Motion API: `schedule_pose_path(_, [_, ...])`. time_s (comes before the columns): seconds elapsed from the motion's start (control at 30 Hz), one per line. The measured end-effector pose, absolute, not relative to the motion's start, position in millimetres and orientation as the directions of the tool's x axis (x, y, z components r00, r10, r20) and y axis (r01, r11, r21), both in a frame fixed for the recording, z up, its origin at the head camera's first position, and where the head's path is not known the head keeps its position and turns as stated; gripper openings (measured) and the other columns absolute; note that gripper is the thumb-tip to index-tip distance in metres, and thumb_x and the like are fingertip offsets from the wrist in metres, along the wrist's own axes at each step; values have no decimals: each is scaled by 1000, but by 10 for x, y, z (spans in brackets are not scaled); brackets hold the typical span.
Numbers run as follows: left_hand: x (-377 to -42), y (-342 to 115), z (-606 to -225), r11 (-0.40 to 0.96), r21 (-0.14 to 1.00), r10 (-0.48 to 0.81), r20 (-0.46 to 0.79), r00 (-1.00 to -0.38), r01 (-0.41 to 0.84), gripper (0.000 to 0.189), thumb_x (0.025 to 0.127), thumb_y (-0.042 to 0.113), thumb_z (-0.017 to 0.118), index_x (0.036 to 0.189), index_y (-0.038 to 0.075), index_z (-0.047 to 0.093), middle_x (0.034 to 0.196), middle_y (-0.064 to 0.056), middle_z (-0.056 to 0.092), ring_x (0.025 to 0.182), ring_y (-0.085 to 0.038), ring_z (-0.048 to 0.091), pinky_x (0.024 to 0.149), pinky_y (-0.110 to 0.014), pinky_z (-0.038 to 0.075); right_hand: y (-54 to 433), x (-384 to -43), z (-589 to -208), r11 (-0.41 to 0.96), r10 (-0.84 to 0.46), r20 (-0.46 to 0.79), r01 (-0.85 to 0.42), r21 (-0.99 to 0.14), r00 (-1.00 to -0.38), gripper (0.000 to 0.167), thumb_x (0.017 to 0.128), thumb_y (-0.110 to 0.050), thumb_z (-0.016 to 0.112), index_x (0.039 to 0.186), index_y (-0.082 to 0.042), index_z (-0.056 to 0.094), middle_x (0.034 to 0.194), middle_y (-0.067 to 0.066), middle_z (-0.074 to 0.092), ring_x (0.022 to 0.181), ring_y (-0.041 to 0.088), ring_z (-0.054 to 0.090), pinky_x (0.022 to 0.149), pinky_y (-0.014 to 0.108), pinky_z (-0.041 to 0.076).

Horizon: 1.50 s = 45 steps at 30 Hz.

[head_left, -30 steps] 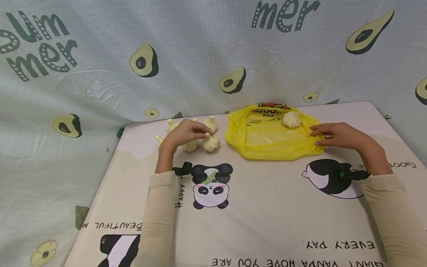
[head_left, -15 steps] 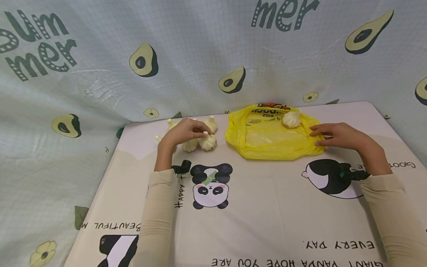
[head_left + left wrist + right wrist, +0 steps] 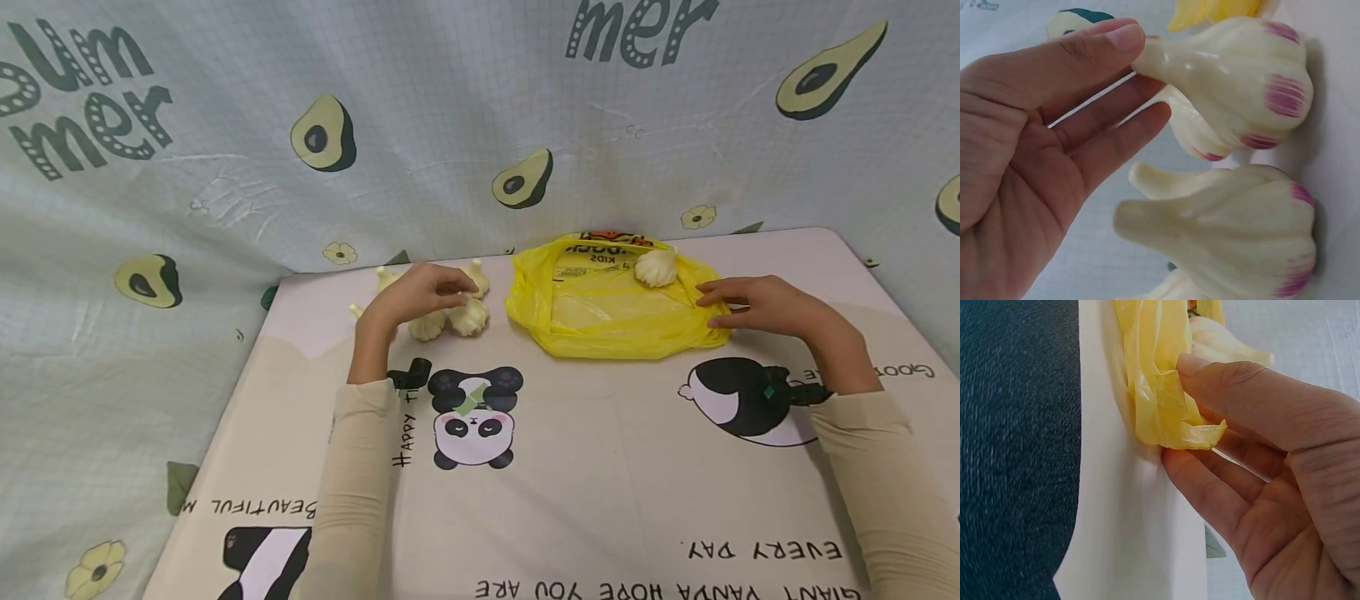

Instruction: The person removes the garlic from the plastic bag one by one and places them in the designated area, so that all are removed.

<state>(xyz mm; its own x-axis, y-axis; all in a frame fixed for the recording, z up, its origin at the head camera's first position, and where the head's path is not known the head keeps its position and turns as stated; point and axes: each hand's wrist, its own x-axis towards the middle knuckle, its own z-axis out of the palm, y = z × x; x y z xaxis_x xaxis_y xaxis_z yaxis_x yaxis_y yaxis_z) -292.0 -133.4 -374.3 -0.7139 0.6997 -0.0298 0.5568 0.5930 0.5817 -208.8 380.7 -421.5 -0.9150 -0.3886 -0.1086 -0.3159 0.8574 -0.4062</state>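
Note:
My left hand hovers over several pale garlic bulbs at the back left of the table. In the left wrist view its thumb and fingers are apart and fairly straight, right at the stem of a purple-streaked garlic bulb. That bulb stands on its base beside another garlic bulb. With thumb and fingers my right hand pinches the right edge of a yellow plastic bag, spread with its mouth open. One more garlic bulb lies at the bag's right side; whether inside or on top, I cannot tell.
The tablecloth carries panda prints and lettering. Behind the table hangs a curtain with avocado prints, close to the back edge. A dark printed patch fills the left of the right wrist view.
My left hand has shifted slightly left with a garlic bulb, and its fingers have since parted from the stem. The right hand and the bag have stayed in place.

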Motion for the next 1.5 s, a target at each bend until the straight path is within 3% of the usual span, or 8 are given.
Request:
schedule_pose_path(0.23, [-2840,-1244,-3628,624,494,695,3,-719,605,26,100,8,65,125,1,71,123,-12,71,114,-28,65,101,-43,51,3793,-2083,-4206,853,-394,-100,-323,-410,-914,42,91,-22,78,126,1,70,141,26,57,130,48,51,102,62,45])
schedule_pose_path(0.43, [-2751,-1120,-3563,584,448,725,88,-683,677,26,100,11,66,126,5,70,137,-11,65,131,-28,57,112,-43,43,3788,-2085,-4211,858,-386,-108,-313,-408,-916,43,91,-23,78,126,1,70,141,26,57,131,48,50,102,63,44])
schedule_pose_path(0.63, [-2716,-963,-3555,534,428,766,122,-632,729,27,101,12,65,126,6,70,144,-10,60,136,-26,53,115,-40,40,3788,-2088,-4200,857,-390,-110,-316,-406,-914,43,91,-23,78,126,1,70,141,26,57,130,48,50,102,63,45])
schedule_pose_path(0.87, [-2724,-713,-3568,498,453,810,62,-583,740,35,104,16,61,136,5,64,141,-7,61,135,-23,53,115,-35,39,3802,-2094,-4204,852,-403,-101,-332,-404,-910,42,91,-22,78,125,1,70,140,27,57,130,49,50,101,63,45])
schedule_pose_path(1.07, [-2756,-404,-3582,468,412,862,-20,-506,782,38,104,18,60,141,7,60,142,-7,61,133,-20,54,113,-32,40,3804,-2101,-4213,853,-393,-111,-317,-415,-913,42,92,-22,77,126,1,70,141,27,56,131,49,49,102,63,45])
schedule_pose_path(1.27, [-2839,-86,-3603,381,390,920,-70,-385,839,38,106,18,57,141,5,60,142,-9,61,134,-21,54,113,-29,40,3781,-2086,-4208,860,-371,-131,-286,-422,-919,43,92,-23,77,127,2,69,143,27,55,130,48,51,101,60,47])
schedule_pose_path(1.5, [-2887,232,-3587,308,437,950,-105,-292,845,38,105,16,58,141,4,60,142,-11,61,131,-20,56,111,-25,41,3770,-2069,-4192,858,-385,-116,-308,-412,-916,42,92,-22,77,126,2,69,141,27,56,130,48,50,102,63,45])
